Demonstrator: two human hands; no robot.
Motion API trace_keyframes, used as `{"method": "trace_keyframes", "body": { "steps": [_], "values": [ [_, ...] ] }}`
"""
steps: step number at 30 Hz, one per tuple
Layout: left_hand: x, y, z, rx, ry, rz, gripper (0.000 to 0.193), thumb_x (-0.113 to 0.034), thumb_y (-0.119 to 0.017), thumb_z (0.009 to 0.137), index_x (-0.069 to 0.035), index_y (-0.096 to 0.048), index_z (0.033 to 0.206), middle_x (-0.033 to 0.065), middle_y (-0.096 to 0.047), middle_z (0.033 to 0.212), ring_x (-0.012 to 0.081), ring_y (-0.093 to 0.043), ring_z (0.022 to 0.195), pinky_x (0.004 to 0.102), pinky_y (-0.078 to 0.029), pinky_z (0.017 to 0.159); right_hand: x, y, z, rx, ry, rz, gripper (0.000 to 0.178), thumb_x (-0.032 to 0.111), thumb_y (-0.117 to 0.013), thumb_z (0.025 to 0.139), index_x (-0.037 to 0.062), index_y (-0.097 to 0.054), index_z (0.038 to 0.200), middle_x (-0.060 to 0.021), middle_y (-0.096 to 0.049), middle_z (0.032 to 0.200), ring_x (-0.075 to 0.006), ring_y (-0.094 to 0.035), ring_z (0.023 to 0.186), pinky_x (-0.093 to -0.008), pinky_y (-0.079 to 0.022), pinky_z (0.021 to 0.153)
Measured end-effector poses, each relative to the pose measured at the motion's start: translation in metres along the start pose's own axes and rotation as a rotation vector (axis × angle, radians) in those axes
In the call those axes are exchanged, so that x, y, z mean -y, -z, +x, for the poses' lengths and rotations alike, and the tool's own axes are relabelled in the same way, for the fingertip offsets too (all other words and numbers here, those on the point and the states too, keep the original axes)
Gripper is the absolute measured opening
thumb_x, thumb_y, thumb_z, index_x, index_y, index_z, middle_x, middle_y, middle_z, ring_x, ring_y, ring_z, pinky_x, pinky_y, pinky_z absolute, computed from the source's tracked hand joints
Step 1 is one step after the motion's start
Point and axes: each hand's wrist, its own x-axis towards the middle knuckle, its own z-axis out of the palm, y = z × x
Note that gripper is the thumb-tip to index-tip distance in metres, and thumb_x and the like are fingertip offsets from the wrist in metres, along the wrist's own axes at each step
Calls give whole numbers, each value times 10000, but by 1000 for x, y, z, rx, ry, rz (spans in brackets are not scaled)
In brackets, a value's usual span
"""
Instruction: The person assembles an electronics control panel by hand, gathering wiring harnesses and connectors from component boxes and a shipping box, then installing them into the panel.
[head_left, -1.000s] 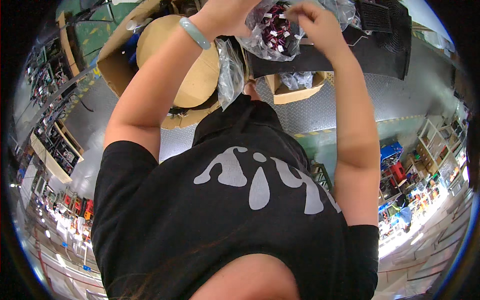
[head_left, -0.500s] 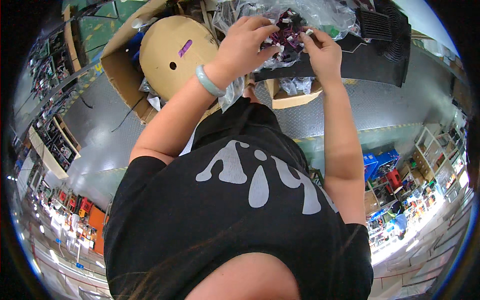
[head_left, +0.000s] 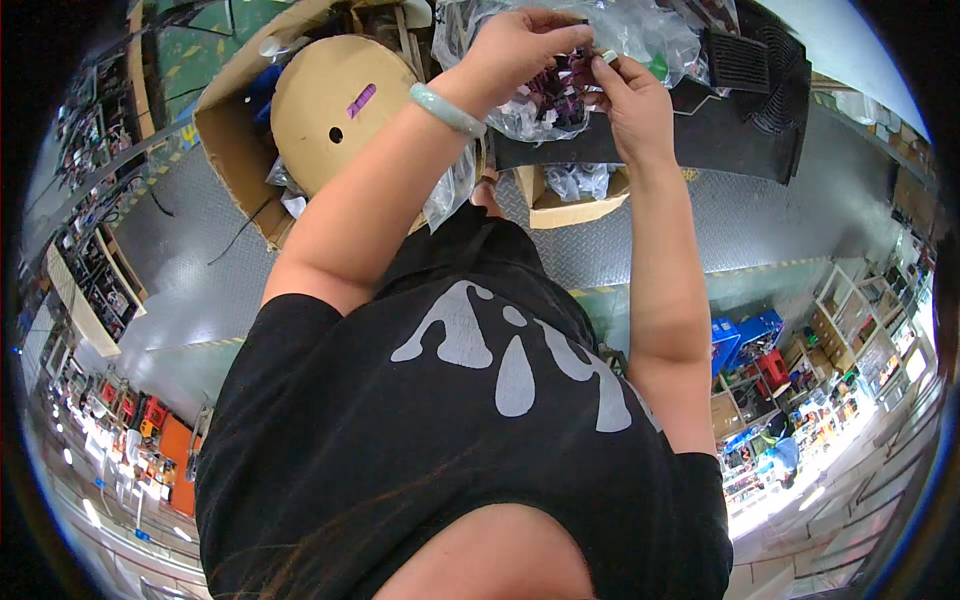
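Observation:
A tangle of dark and purple wires with white connectors [head_left: 555, 98] lies in a clear plastic bag [head_left: 640, 40] on a black surface. My right hand [head_left: 638, 108] pinches a wire with a small white connector at its end between thumb and fingers, just right of the tangle. Above the tangle, my left hand [head_left: 515, 52] has its thumb and fingertips closed near a dark wire; exactly what is between them is too small to tell. A pale bangle [head_left: 447, 110] circles my left wrist.
To the left, an open cardboard box [head_left: 225, 150] holds a large round cardboard reel [head_left: 310, 100]. Below the black work surface [head_left: 690, 135] stands a small carton [head_left: 575, 212] with clear plastic inside. A black ribbed part [head_left: 738, 62] and coiled black cable [head_left: 778, 85] lie at the right.
My left hand has moved up and right, its fingers going from spread over the wires to closed. My right hand stays by the white connector, slightly higher and to the left.

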Motion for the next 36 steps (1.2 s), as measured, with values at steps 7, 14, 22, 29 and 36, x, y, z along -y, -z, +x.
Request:
{"method": "trace_keyframes", "body": {
  "steps": [7, 14, 22, 29, 36],
  "values": [
    [13, 12, 4, -6, -97, -600, 272, -218, -647, 848, 38, -621, 936, 56, -644, 821, 107, -595, 742, 237, -459, 643, 4, 0, -5, -38, -30, 135, 159, 143, -555, 904, -1, -606, 948, -74, -652, 893, -133, -618, 818, -259, -500, 643],
    [21, 34, -8, 83, -148, -597, 261, -71, -490, 917, 101, -451, 1110, 208, -566, 1059, 305, -615, 958, 369, -553, 830, 11, 0, -19, -92, -108, 223, 157, 127, -566, 898, -18, -561, 959, -114, -643, 911, -183, -640, 827, -275, -527, 658],
    [12, 29, -54, 148, -42, -555, 280, -108, -417, 940, 43, -473, 1169, 151, -592, 1095, 259, -605, 1018, 360, -503, 907, 25, -14, -39, -131, -26, 263, 170, 112, -618, 868, -35, -561, 933, -120, -644, 886, -185, -644, 785, -279, -543, 660],
    [23, -4, -79, 74, 6, -635, 271, -79, -583, 874, 40, -500, 1103, 132, -618, 1013, 204, -626, 955, 301, -533, 833, 5, -35, -53, -247, 61, 242, 133, 95, -662, 837, -21, -620, 888, -80, -652, 849, -114, -605, 750, -234, -490, 674],
    [18, -2, -86, 2, 16, -640, 228, -57, -587, 873, 13, -511, 1077, 108, -626, 953, 189, -644, 863, 262, -555, 751, 2, -33, -69, -123, -15, 347, 103, 70, -615, 857, 13, -607, 943, -61, -645, 856, -128, -604, 743, -256, -483, 709]
  ]
}}
